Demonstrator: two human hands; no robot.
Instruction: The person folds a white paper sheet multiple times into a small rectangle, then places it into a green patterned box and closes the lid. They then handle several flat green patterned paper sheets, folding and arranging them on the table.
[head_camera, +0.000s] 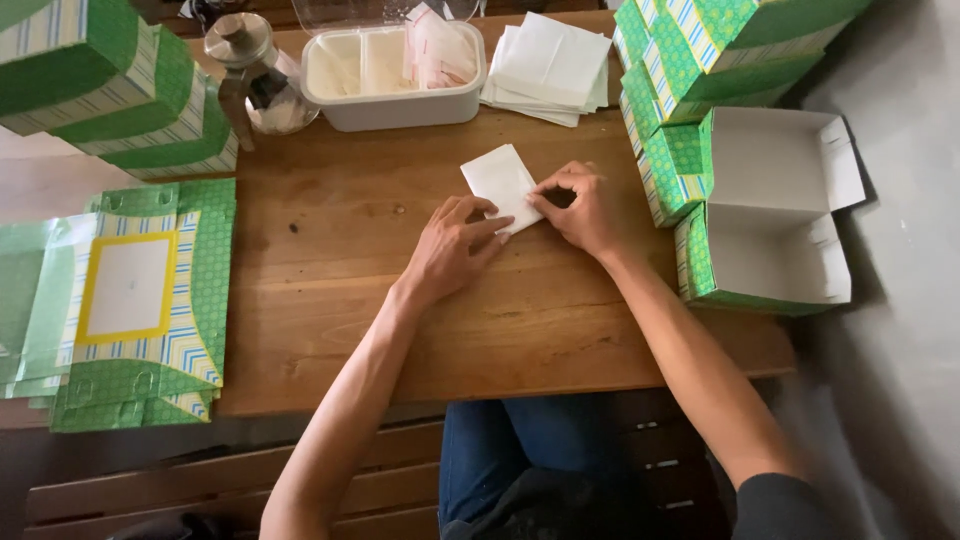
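Observation:
A folded white paper napkin (498, 178) lies on the wooden table (330, 300). My left hand (452, 250) lies flat beside it, its fingertips pressing the paper's near corner. My right hand (577, 208) pinches the paper's right edge between thumb and fingers. Both hands touch the same sheet.
A stack of white napkins (550, 65) and a white tub (390, 95) sit at the back. Green patterned boxes are stacked at the left (120, 90) and right (700, 60). An open box (775, 220) stands at the right. Flat box blanks (140, 300) lie left, near a metal-lidded glass jar (255, 80).

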